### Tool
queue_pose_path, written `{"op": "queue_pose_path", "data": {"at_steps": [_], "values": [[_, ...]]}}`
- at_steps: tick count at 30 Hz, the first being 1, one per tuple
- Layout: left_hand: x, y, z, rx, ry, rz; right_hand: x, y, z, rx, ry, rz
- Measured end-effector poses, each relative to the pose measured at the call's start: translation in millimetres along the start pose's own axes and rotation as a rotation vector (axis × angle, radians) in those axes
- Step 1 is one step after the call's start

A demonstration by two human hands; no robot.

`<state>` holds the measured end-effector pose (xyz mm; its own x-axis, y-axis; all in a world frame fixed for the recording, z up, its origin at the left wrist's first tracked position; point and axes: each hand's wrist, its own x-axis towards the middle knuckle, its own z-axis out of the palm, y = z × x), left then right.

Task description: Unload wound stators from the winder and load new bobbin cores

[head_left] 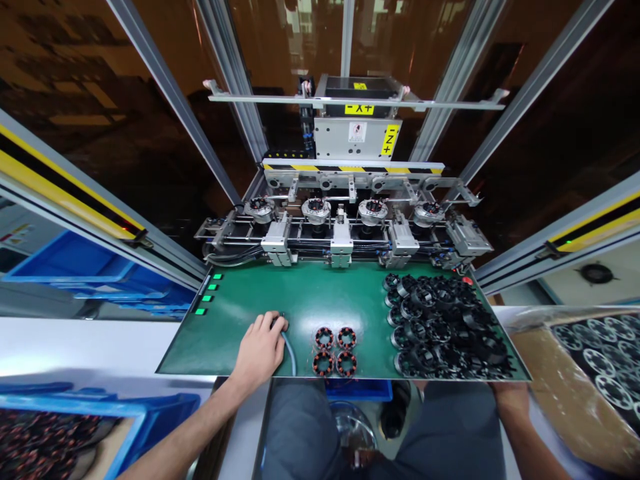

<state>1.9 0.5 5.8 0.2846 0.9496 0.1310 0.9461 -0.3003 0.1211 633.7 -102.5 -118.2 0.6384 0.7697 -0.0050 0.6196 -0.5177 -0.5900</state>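
- Desk (345, 287): green-topped, positioned in front of a framed machine (341, 241). Four lit green squares (207, 299) are set in a row along its left edge; a red button (467, 281) is sited near the far right corner.
- Left grip (260, 340): rested back upward on the desk, left of centre. Its fingers are bent and closed on a small dark item (277, 323), most of which is covered by the hand.
- Grey-blue cable (291, 353): routed in a curve from the thumb side of the left grip to the front edge; its join to the small dark item is not clearly shown.
- Right grip (509, 392): located at the front right edge and largely hidden beneath it; whether it is open or closed cannot be told.
- Wound rings (324, 338): four in number, copper and black, laid flat two by two near the front edge, to the right of the cable.
- Black ring parts (440, 327): heaped and overlapped across the right side, bright metal bands being visible on several.
- Round holders (317, 210): four, mounted in a row on the machine; dark-centred parts are seated in them.
- Blue bin (165, 413): placed at lower left, loaded with copper-and-black parts (45, 440).
- Metallic rings (600, 360): arranged in a box at far right.
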Motion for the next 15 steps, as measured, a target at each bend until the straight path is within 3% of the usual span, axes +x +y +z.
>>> {"op": "queue_pose_path", "data": {"at_steps": [8,15], "values": [[-0.6,-0.4,0.4,-0.001,0.002,0.01,-3.3,-4.5,-4.5,0.028,-0.008,0.072],[-0.4,-0.7,1.4,-0.008,-0.014,0.003,0.4,2.1,-2.1,0.008,-0.011,0.021]]}}
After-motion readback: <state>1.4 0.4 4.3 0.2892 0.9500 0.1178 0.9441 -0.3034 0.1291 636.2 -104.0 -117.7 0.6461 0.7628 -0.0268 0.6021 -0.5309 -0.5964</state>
